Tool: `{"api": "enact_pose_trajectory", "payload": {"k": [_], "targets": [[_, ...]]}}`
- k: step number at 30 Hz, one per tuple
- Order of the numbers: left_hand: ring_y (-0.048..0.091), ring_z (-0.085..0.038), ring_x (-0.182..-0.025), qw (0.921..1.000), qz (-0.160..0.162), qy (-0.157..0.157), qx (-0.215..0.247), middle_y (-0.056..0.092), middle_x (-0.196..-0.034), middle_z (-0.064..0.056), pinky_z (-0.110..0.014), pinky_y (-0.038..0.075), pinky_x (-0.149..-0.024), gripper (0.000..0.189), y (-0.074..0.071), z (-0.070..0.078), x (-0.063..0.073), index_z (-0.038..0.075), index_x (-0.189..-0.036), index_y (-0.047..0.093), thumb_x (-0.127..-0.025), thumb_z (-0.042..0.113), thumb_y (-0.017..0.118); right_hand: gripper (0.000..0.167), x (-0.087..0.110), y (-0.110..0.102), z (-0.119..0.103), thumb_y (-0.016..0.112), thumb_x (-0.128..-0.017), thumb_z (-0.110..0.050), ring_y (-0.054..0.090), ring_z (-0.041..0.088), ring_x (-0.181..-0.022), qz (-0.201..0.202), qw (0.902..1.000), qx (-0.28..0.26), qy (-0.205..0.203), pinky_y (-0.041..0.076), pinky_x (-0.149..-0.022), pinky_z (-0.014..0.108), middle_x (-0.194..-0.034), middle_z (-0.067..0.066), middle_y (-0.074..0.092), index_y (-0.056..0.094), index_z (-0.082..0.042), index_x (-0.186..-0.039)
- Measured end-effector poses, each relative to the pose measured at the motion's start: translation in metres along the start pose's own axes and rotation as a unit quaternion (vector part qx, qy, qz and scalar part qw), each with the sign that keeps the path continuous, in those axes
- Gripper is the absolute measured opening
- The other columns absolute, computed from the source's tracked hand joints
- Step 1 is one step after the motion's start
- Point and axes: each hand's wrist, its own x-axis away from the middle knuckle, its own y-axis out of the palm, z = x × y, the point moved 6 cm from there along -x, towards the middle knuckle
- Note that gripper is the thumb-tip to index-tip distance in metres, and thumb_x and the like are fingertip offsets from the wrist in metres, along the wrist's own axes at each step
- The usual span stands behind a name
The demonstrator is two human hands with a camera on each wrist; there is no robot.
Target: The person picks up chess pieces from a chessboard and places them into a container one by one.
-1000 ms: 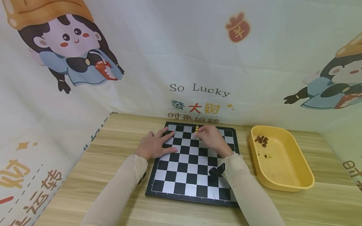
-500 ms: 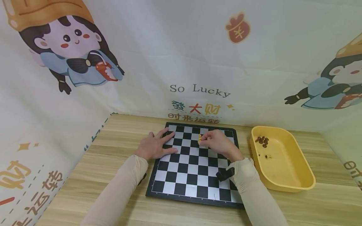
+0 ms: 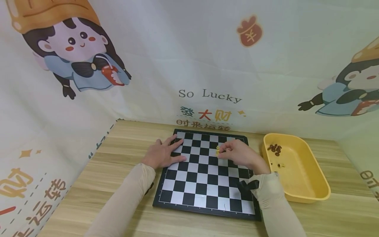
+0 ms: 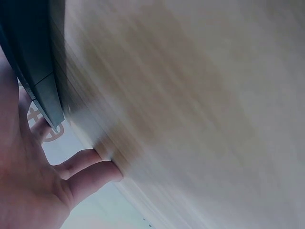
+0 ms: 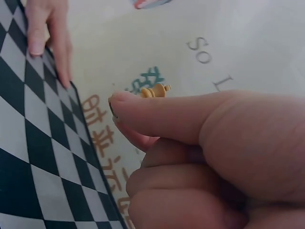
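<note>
A yellowish chess king with a small cross on top is pinched between the thumb and index finger of my right hand. In the head view it appears upright over the far right part of the black-and-white chessboard. My fingers hide its lower part in the right wrist view. Spread fingers of my left hand rest at the board's left edge, the thumb and some fingertips over its squares. From the left wrist view, two of that hand's fingers reach past the dark board side, close to the wooden surface.
Right of the board stands a yellow plastic tray. Several dark brown pieces lie in its far left corner, with a few tiny pieces nearer. A printed cloth hangs behind the wooden table.
My right hand has carried the king rightward and nearer to me, from the board's far edge. My left hand has stayed in place.
</note>
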Motion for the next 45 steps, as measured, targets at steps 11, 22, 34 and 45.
{"api": "enact_pose_trajectory", "payload": {"k": [11, 22, 34, 45], "targets": [[0.048, -0.055, -0.136, 1.0, -0.005, -0.002, -0.006, 0.019, -0.173, 0.002, -0.046, 0.06, -0.071, 0.084, 0.002, 0.0, -0.001, 0.04, -0.161, 0.026, -0.09, 0.086, 0.034, 0.029, 0.022, -0.029, 0.014, 0.071, -0.095, -0.024, 0.037, 0.011, -0.055, 0.044, 0.9985, -0.032, 0.011, 0.033, -0.052, 0.022, -0.065, -0.006, 0.04, 0.069, -0.003, -0.115], [0.049, -0.054, -0.134, 1.0, -0.006, -0.001, -0.002, 0.02, -0.173, 0.001, -0.043, 0.057, -0.065, 0.085, 0.001, 0.002, 0.001, 0.04, -0.161, 0.027, -0.09, 0.086, 0.034, 0.036, 0.041, -0.05, 0.018, 0.071, -0.095, -0.031, 0.04, 0.013, -0.06, 0.069, 0.9975, -0.007, 0.017, 0.034, -0.058, 0.026, -0.066, -0.005, 0.039, 0.068, -0.005, -0.119], [0.049, -0.054, -0.134, 1.0, 0.003, -0.003, 0.001, 0.021, -0.172, 0.001, -0.045, 0.058, -0.068, 0.085, 0.001, 0.002, 0.001, 0.039, -0.161, 0.028, -0.09, 0.086, 0.036, 0.038, 0.058, -0.074, 0.038, 0.072, -0.095, -0.035, 0.039, 0.009, -0.054, 0.073, 0.9961, -0.028, 0.041, 0.034, -0.05, 0.024, -0.067, -0.007, 0.038, 0.063, -0.004, -0.114], [0.047, -0.056, -0.136, 1.0, -0.002, -0.006, 0.003, 0.019, -0.173, 0.001, -0.048, 0.059, -0.072, 0.086, 0.0, 0.001, 0.001, 0.04, -0.161, 0.027, -0.09, 0.086, 0.035, 0.034, 0.08, -0.096, 0.056, 0.071, -0.097, -0.032, 0.042, 0.007, -0.056, 0.061, 0.9963, -0.031, 0.051, 0.038, -0.051, 0.022, -0.066, -0.01, 0.04, 0.06, -0.002, -0.111]]}}
